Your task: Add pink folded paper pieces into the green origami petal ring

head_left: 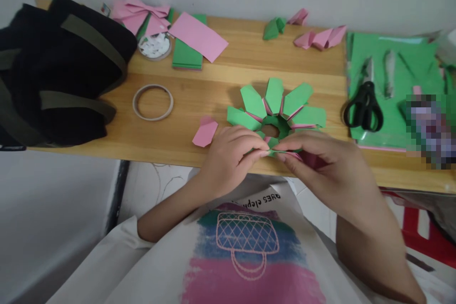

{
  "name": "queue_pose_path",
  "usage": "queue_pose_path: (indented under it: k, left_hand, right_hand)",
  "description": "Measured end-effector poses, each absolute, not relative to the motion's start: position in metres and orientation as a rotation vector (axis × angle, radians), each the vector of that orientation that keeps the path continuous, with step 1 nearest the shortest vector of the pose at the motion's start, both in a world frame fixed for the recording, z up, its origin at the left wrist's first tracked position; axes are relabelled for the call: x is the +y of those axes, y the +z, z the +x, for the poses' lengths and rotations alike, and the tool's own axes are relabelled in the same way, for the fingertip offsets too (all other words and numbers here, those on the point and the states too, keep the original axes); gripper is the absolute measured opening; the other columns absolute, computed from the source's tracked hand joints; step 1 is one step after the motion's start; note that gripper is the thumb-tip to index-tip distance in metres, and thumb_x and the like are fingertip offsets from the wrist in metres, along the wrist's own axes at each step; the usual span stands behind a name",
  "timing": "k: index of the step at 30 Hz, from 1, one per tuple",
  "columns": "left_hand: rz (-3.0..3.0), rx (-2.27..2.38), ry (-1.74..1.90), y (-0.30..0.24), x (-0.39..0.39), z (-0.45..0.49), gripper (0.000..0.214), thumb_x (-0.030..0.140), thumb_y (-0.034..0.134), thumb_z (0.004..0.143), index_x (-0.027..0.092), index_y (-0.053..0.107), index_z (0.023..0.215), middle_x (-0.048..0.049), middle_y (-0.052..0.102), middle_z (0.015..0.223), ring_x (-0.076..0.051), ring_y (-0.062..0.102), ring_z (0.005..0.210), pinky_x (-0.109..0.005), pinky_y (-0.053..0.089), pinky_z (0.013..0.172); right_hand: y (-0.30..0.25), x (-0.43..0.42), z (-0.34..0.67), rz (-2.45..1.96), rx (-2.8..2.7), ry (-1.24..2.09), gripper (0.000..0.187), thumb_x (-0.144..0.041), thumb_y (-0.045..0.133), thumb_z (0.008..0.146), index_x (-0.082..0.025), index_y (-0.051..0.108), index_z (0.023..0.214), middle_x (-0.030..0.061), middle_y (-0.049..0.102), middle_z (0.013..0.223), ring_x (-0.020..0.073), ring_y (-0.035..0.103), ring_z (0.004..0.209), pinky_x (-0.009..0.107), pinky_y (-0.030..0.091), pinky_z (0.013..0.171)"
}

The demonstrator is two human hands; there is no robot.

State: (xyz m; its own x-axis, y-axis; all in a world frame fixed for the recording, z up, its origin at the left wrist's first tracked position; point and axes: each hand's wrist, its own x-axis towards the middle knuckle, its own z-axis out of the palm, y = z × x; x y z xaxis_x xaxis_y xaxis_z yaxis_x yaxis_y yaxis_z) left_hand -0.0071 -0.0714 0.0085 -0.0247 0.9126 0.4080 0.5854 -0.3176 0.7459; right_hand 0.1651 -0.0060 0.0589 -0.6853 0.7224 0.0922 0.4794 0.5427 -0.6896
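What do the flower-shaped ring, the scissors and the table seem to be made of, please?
Flower-shaped ring: probably matte paper or thin card, judging by its crisp folds and thin edges.
Scissors: handles likely plastic, being smooth, uniform black; blades presumably metal, given their greyish look.
Table: smooth-looking wood or wood-look laminate, with visible grain; which, I cannot tell.

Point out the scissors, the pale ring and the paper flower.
Scissors (368, 91), head view: black handle near the pivot.
Pale ring (171, 103), head view: its right rim.
Paper flower (274, 97), head view: top petal.
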Motion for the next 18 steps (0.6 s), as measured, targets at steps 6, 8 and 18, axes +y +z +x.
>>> queue_pose_path:
  k: [6,8,18]
  left_hand:
    - [1.874,1.492,1.256,0.009,-0.068,-0.012,0.01,0.018,0.064,0.088,0.019,0.068,0.079,0.0004,0.075,0.082,-0.015,0.067,0.081,-0.029,0.049,0.074]
    - [1.88,1.472,1.259,0.009,-0.066,-0.014,0.009,0.019,0.065,0.087,0.02,0.069,0.078,0.0007,0.075,0.08,-0.015,0.066,0.081,-0.031,0.05,0.074]
    - [1.844,1.41,1.242,0.008,-0.062,-0.019,0.01,0.023,0.068,0.086,0.022,0.073,0.077,0.0014,0.076,0.08,-0.015,0.067,0.077,-0.031,0.052,0.073]
  right_hand:
    - [0.061,-0.006,0.164,-0.942,-2.408,0.938,0.01,-0.015,0.06,0.086,-0.021,0.068,0.088,-0.0018,0.069,0.074,0.0084,0.052,0.053,0.026,0.041,0.055]
    - [0.062,-0.005,0.163,-0.923,-2.407,0.946,0.009,-0.015,0.06,0.087,-0.021,0.067,0.086,-0.0017,0.069,0.074,0.0083,0.052,0.053,0.025,0.039,0.053]
    - [0.061,-0.004,0.161,-0.895,-2.494,0.845,0.012,-0.016,0.057,0.088,-0.023,0.064,0.081,-0.0011,0.069,0.073,0.0124,0.057,0.062,0.028,0.039,0.058]
